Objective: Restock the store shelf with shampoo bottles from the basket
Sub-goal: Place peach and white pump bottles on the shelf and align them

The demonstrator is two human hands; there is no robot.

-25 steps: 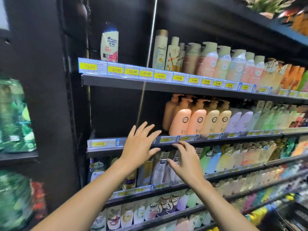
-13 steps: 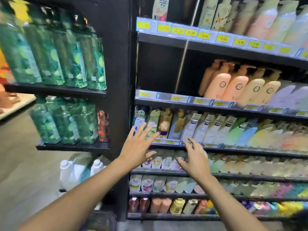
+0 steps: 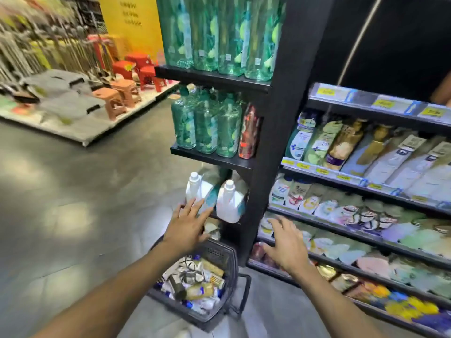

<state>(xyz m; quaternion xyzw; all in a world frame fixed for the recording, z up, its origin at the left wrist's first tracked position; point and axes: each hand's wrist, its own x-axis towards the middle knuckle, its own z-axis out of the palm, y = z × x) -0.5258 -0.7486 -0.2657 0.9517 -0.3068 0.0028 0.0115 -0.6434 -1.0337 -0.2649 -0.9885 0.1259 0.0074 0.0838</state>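
Grey basket [image 3: 216,251] on the floor, bottles [image 3: 195,287] jumbled flat inside, axes every way. My left hand [image 3: 188,228] hovers just above, nearer than the right hand [image 3: 285,242]. Fingers [image 3: 191,213] spread on both, empty. Shelf [image 3: 341,178] beyond, rightward.

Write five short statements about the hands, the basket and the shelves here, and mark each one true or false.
1. The left hand and the right hand both hold nothing, with fingers spread. True.
2. The dark basket sits low by the foot of the shelving, below the hands. True.
3. The basket is empty. False: it is piled with bottles.
4. The white jugs stand on a shelf above the green bottles. False: they stand on a shelf beneath them.
5. The stools across the aisle are blue. False: they are orange and red.
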